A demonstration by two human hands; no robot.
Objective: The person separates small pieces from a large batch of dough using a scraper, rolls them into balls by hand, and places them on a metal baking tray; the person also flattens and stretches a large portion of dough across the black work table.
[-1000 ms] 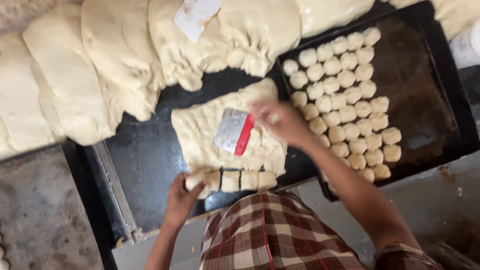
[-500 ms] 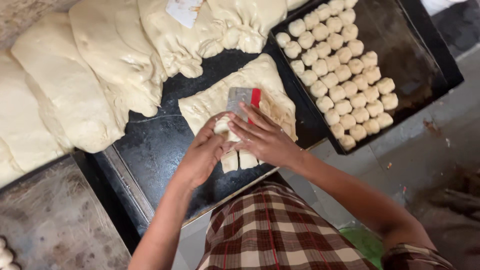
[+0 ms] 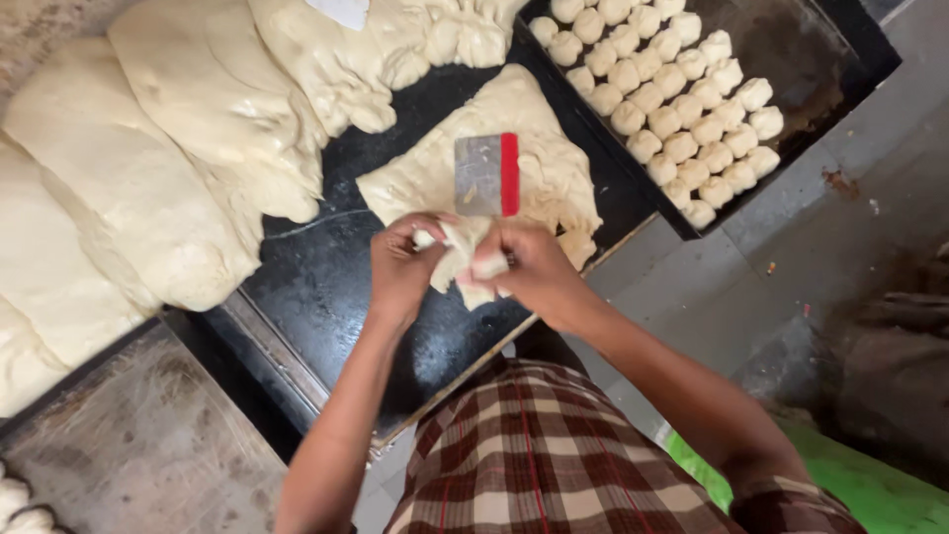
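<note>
Dough pieces [image 3: 465,259] sit at the centre of the frame, gripped between both hands just above the dark tabletop [image 3: 326,287]. The left hand [image 3: 403,267] curls its fingers round the left end of the pieces, and the right hand [image 3: 529,269] closes on the right end, so the two hands press toward each other with the pale lumps between them. Just above the hands lies a flat sheet of dough [image 3: 554,168], and on it rests a metal scraper [image 3: 486,175] with a red grip along its right edge. Large folded masses of dough [image 3: 178,168] fill the upper left of the frame, draped over the tabletop's far side. In the upper right stands a dark baking tray [image 3: 840,59], with rows of small round dough balls [image 3: 672,109] packed along its left half. A checked garment [image 3: 534,455] shows at the bottom centre, with a green patch [image 3: 870,485] at the lower right.
</note>
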